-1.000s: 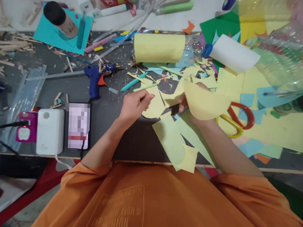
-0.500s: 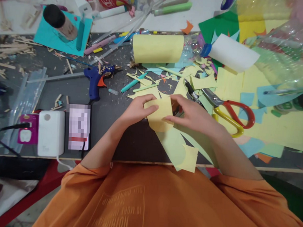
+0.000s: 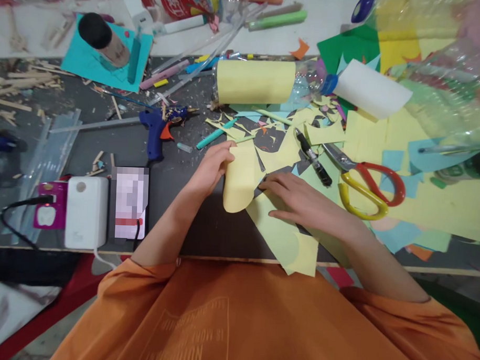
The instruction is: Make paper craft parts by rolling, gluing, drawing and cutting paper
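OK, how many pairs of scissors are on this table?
1. The scissors, with red and yellow handles, lie just right of the black pen, farther right than the right hand. Others could be hidden under the paper.

Dark grey counter [image 3: 201,231], pale along its near edge; white surface [image 3: 268,47] beyond; red furniture [image 3: 60,302] and greyish floor [image 3: 41,341] at lower left; soft light.

Craft workspace, we see dark bench [image 3: 207,226] strewn with cut paper scraps [image 3: 282,155], glue gun [image 3: 155,132] toward left edge, scissors [image 3: 344,161] toward right edge, wood sticks [image 3: 25,83] by far left corner
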A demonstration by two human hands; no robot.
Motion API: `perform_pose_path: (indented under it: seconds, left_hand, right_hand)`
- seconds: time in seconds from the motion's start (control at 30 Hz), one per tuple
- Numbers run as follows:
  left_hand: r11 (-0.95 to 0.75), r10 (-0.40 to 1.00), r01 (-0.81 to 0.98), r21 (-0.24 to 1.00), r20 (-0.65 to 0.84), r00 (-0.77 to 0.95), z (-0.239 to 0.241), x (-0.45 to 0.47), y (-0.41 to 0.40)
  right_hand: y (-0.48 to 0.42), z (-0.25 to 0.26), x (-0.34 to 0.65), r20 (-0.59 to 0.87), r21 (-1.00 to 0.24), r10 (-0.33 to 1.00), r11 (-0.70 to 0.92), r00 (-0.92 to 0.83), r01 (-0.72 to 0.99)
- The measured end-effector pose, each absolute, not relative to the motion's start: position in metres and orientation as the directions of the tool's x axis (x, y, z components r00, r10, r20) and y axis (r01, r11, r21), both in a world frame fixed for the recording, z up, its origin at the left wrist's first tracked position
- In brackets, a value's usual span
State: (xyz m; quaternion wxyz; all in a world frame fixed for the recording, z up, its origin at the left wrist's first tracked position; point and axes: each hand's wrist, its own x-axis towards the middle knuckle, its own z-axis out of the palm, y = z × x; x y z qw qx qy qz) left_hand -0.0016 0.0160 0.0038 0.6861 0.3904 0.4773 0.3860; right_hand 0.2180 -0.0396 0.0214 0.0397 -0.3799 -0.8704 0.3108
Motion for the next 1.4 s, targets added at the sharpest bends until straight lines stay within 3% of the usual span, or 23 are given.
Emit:
perform_pose_path:
  seconds: [0.23,0.4,0.5,0.67,0.8,1.0,1.13,1.27,1.4]
  left_hand:
    - [0.413,0.890,-0.163,0.896,-0.359,0.283,0.001,-0.003,0.018]
    - [0.393,0.897,-0.158,0.906,-0.341,0.280,-0.001,-0.005,0.019]
    - [0.390,0.894,-0.118,0.913,-0.345,0.284,-0.002,-0.004,0.019]
    - [0.370,0.903,-0.086,0.925,-0.336,0.267,-0.004,0.000,0.017]
    - [0.314,0.941,-0.133,0.940,-0.290,0.177,-0.005,0.002,0.017]
    - [0.246,0.969,-0.192,0.950,-0.236,0.072,-0.009,0.006,0.013]
    - [0.208,0.975,-0.109,0.972,-0.197,0.108,-0.005,0.012,0.003]
    - [0.140,0.971,0.050,0.989,-0.147,0.191,-0.001,0.017,-0.007]
    - [0.098,0.968,0.127,0.987,-0.124,0.218,-0.003,0.020,-0.010]
  right_hand:
    - [-0.036,0.023,0.217,-0.240,-0.609,0.654,0.475,-0.717,0.636]
    - [-0.028,0.020,0.209,-0.236,-0.690,0.803,0.257,-0.547,0.676]
    - [-0.020,0.008,0.201,-0.143,-0.688,0.900,0.209,-0.412,0.695]
    - [-0.012,-0.017,0.190,0.223,-0.606,0.954,0.295,-0.199,0.739]
    - [-0.014,-0.034,0.189,0.300,-0.667,0.945,0.302,-0.125,0.681]
    - [-0.017,-0.025,0.188,0.285,-0.695,0.939,0.339,-0.190,0.634]
    - [-0.024,-0.015,0.184,0.237,-0.829,0.929,0.347,-0.285,0.438]
    - [-0.033,-0.015,0.183,0.156,-0.953,0.959,0.209,-0.236,0.221]
    - [-0.038,-0.014,0.181,0.079,-0.977,0.987,0.104,-0.139,0.185]
